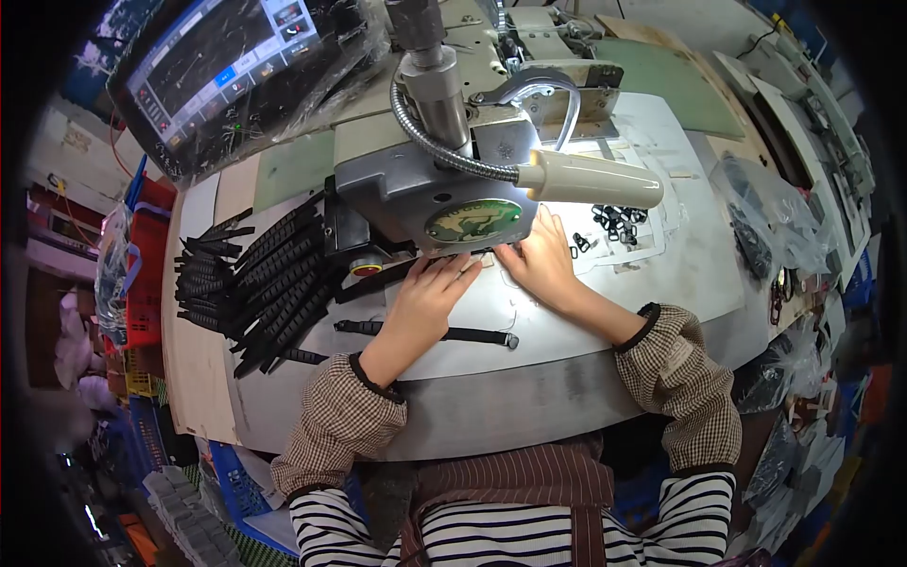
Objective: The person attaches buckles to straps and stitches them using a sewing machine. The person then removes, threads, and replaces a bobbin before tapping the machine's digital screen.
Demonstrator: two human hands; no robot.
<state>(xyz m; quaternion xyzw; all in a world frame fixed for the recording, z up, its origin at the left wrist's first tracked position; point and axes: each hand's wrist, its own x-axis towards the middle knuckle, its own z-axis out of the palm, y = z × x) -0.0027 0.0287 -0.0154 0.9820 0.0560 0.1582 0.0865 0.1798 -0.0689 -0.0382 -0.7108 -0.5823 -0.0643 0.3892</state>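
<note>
Under the front of the sewing machine head (pixel 444 180), my left hand (pixel 427 300) presses its closed fingers onto a black webbing strap (pixel 375 283) that runs in from the left. My right hand (pixel 545 262) sits close beside it, thumb pointing left; the machine head partly hides its fingers, and what they grip cannot be made out. A second black strap (pixel 477 335) with a buckle at its end lies across the white work surface, passing beneath my left wrist. Small black buckles (pixel 619 224) lie in a loose pile right of my right hand.
A large heap of black straps (pixel 274 279) covers the left of the table. A cream lamp (pixel 595 180) on a flexible metal neck overhangs my right hand. A control screen (pixel 217 76) stands back left. Plastic bags (pixel 770 213) lie on the right edge.
</note>
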